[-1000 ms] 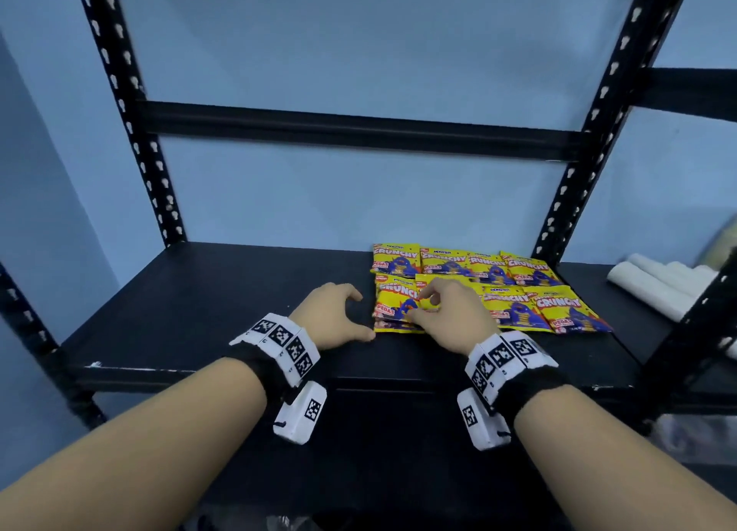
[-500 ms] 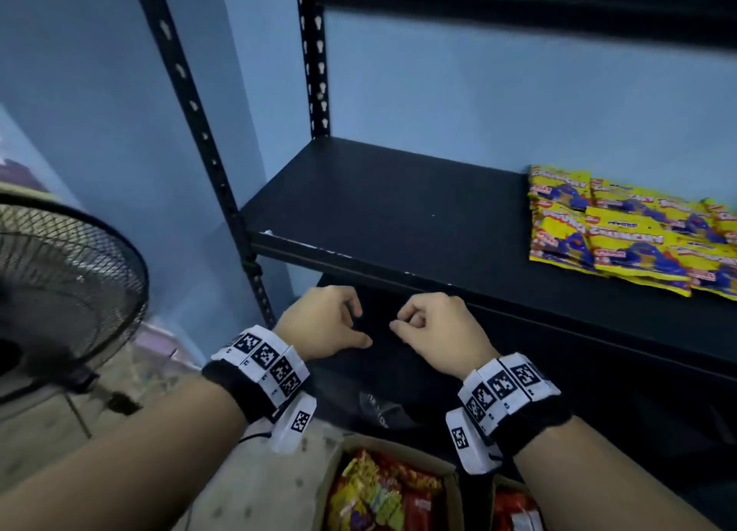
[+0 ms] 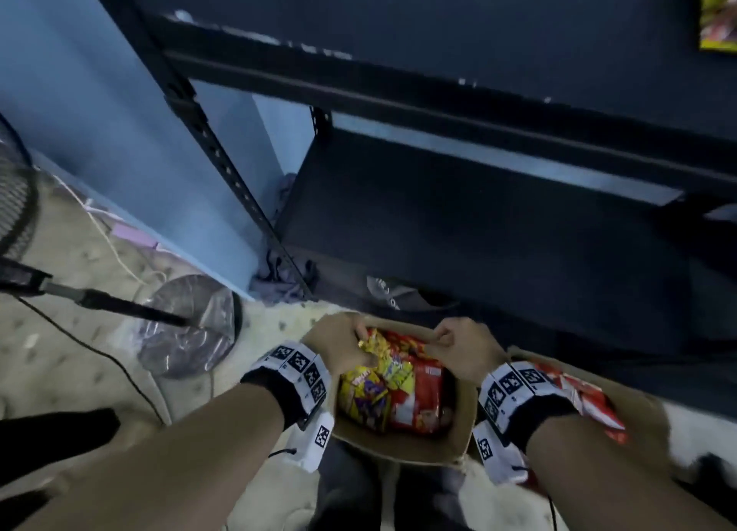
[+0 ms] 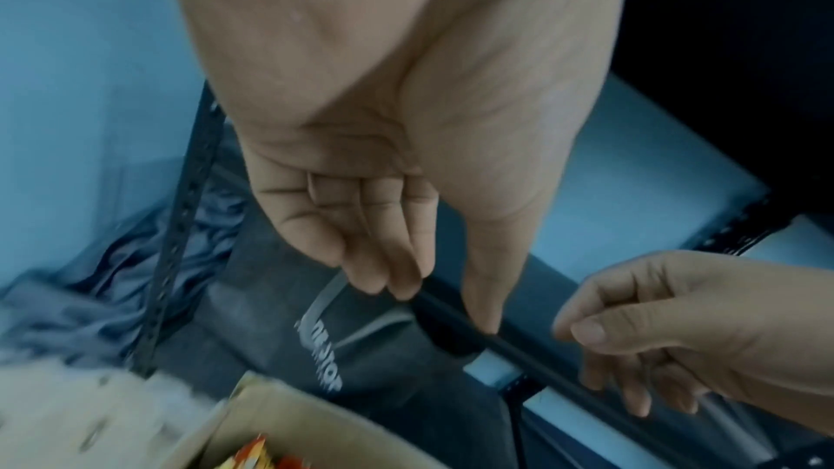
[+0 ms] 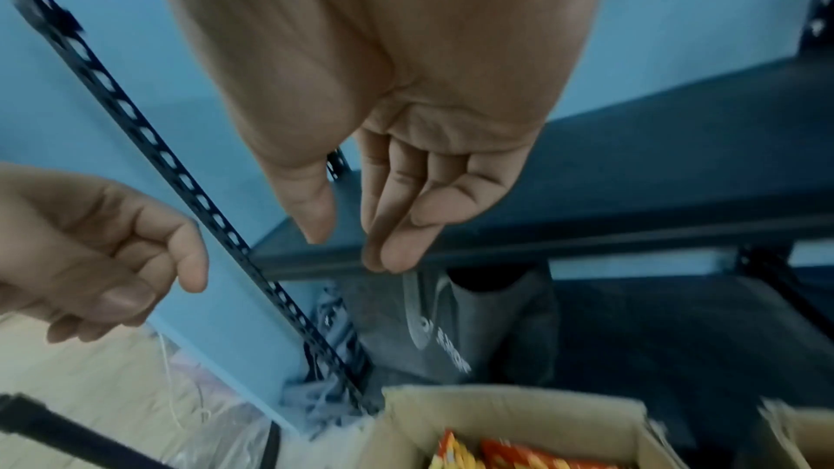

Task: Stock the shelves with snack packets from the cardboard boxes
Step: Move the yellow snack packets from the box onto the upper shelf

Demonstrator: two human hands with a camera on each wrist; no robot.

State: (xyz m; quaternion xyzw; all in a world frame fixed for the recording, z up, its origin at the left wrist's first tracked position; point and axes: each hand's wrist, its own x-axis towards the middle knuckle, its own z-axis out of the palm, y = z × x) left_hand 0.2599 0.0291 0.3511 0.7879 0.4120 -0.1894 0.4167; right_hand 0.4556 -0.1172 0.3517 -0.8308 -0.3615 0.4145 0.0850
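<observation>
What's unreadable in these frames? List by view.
- Head: whether the left hand touches the yellow snack packets in the brown cardboard box; motion blur.
- Head: second cardboard box, covered by right forearm.
- Head: yellow packets on the black metal shelf, cut by edge.
- Wrist views: packet print, blurred, cropped.

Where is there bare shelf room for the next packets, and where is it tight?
The upper shelf is bare from its left post across to the yellow packets at the right edge. The lower shelf shows bare too. It is crowded in the cardboard box, with packets packed inside and the left hand and right hand over it.
</observation>
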